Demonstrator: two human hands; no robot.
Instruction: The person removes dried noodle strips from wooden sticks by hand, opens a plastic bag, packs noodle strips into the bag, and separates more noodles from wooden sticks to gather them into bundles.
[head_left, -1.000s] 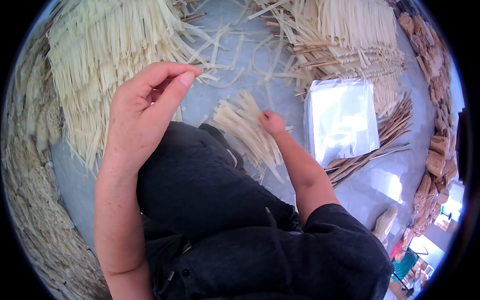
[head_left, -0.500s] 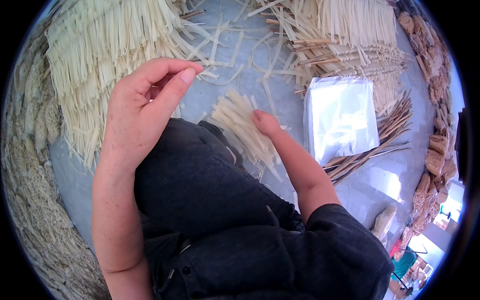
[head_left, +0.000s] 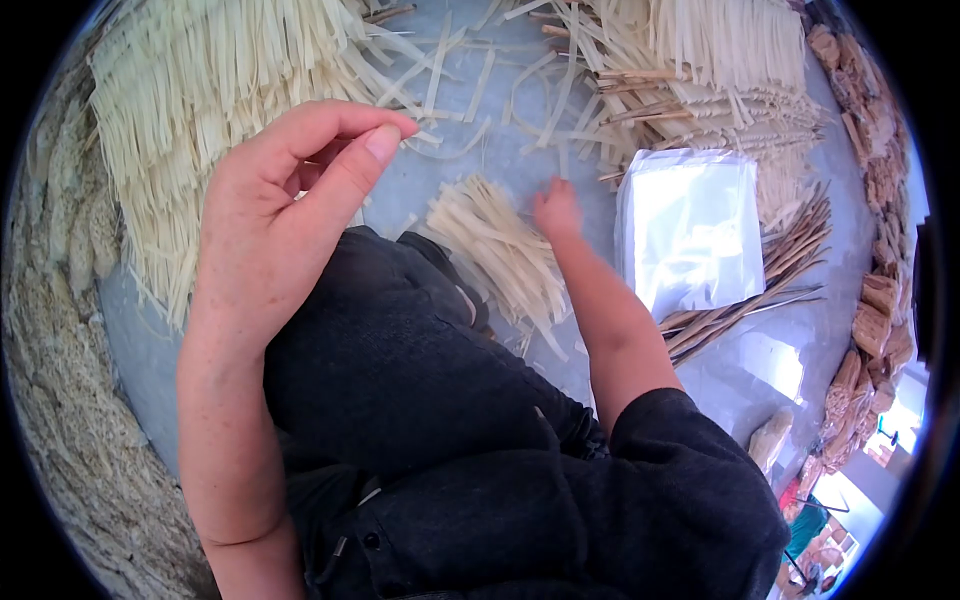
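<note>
My left hand (head_left: 285, 215) is raised above my dark-clad leg, thumb and forefinger pinched together at the tips. Whatever the pinch may hold is too small to make out. Just past the right edge of a loose pile of pale flat strips (head_left: 495, 250), my right hand (head_left: 557, 208) is low over the grey floor. Its fingers are small and smeared, so their closure and contents do not show. A few single pale strips (head_left: 436, 75) lie scattered beyond both hands.
Layered rows of hanging-looking pale strips (head_left: 200, 130) spread at the left, more (head_left: 725, 45) at the upper right. A stack of clear plastic bags (head_left: 690, 230) rests on thin brown sticks (head_left: 795, 245). Brown bundles (head_left: 875, 300) line the right; rough fibrous material (head_left: 60, 370) lines the left.
My right hand has moved up and right, off the edge of the strip pile toward the floor beyond it. My left hand keeps its pinch, slightly higher.
</note>
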